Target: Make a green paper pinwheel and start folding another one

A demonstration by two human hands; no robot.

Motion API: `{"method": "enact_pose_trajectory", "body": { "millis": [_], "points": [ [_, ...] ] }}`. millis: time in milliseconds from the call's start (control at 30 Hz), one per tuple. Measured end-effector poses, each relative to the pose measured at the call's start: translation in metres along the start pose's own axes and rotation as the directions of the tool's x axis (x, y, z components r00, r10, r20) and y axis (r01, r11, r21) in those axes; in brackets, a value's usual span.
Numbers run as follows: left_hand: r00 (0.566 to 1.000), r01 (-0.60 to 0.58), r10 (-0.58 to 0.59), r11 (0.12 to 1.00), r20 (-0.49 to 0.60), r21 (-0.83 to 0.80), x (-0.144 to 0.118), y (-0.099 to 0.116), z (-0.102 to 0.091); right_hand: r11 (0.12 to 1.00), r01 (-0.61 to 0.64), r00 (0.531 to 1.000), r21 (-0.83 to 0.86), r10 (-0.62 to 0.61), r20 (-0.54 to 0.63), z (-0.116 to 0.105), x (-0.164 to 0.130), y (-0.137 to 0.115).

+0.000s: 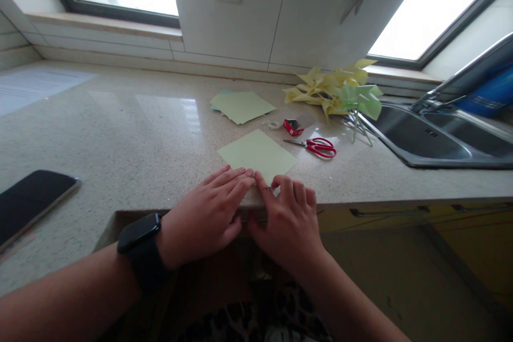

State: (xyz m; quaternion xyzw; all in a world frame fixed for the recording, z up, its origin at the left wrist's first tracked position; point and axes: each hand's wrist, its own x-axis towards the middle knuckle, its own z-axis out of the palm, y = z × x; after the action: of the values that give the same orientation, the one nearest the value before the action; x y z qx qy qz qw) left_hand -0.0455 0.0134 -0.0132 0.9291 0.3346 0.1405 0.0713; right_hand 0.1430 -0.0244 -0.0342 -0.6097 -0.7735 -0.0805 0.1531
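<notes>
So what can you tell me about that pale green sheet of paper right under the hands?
The pale green sheet is a thin, plain square of paper, lying flat on the speckled countertop near its front edge, turned so its corners point away and sideways like a diamond. It looks smooth and uncut. Its near corner is hidden under the fingertips of the left hand and the right hand, which press on it. Red-handled scissors lie just to its right, apart from it.

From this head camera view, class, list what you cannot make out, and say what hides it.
- Near edge of the green paper sheet: under the left hand and right hand.
- Red box: label too small.
- Dark phone: cut off by the left frame edge.
- Sink: cut off at right.
</notes>
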Motion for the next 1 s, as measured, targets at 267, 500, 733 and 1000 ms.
{"method": "enact_pose_trajectory", "body": {
  "millis": [267, 500, 733, 1000],
  "points": [
    [1.000, 0.002, -0.002, 1.000, 0.007, 0.009, -0.001, -0.002, 0.003, 1.000, -0.006, 1.000, 0.015, 0.006, 0.031, 0.000, 0.007, 0.001],
    [1.000, -0.011, 0.011, 1.000, 0.004, 0.022, -0.001, -0.001, 0.003, 1.000, -0.002, 1.000, 0.020, 0.001, 0.028, 0.002, 0.010, 0.001],
    [1.000, -0.010, 0.009, 0.999, 0.013, 0.042, 0.000, -0.001, 0.002, 0.996, 0.034, 0.992, 0.083, -0.024, -0.121, -0.002, -0.007, 0.001],
    [1.000, -0.004, 0.004, 0.999, 0.017, 0.040, 0.001, -0.001, 0.002, 0.997, 0.028, 0.998, 0.074, -0.024, -0.055, 0.003, -0.011, -0.008]
  ]
}}
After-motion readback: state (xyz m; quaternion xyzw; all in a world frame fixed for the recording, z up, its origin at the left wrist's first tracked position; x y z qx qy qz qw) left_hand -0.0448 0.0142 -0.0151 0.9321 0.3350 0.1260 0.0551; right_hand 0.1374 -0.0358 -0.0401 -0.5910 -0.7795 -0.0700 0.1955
